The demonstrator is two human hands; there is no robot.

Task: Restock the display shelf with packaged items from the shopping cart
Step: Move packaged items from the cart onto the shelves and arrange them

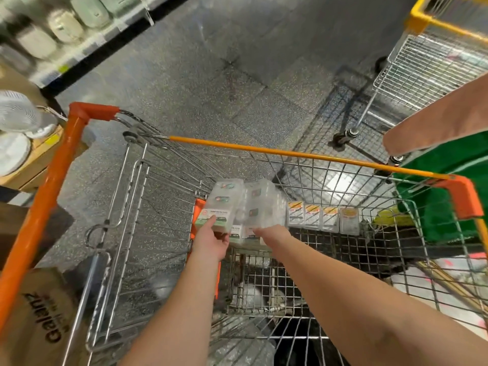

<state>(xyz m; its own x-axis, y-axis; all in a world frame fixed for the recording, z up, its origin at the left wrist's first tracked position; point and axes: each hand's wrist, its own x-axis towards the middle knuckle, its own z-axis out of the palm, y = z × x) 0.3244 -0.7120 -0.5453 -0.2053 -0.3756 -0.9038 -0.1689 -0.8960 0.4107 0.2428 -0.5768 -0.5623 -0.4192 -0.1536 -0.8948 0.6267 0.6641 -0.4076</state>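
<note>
Both bare forearms are extended into the wire shopping cart with orange plastic corners and an orange handle bar [264, 150]. The left hand [211, 240] is seen at the lower edge of a clear plastic blister package with a white and green label card [221, 204]; its fingers are curled against the package's lower end, and the package appears to be gripped there. The right hand [269, 232] is placed at the bottom of a blurred bundle of further clear plastic packages [260, 207] standing just beside the first; the fingertips are hidden by the packages and by motion blur, so the state of that grip cannot be told. To the right of the bundle, a row of small clear packets with orange and white labels [322, 217] is stood upright against the far wire wall of the cart. A green fabric item [449, 186] is draped over the cart's right corner. A second wire cart with yellow trim [427, 56] is stood on the speckled grey floor [184, 75] beyond. A shelf of pale rounded appliances [66, 25] is visible at upper left, white fans [15, 114] at left, and a brown cardboard box printed "Galanz" [45, 318] at lower left.
</note>
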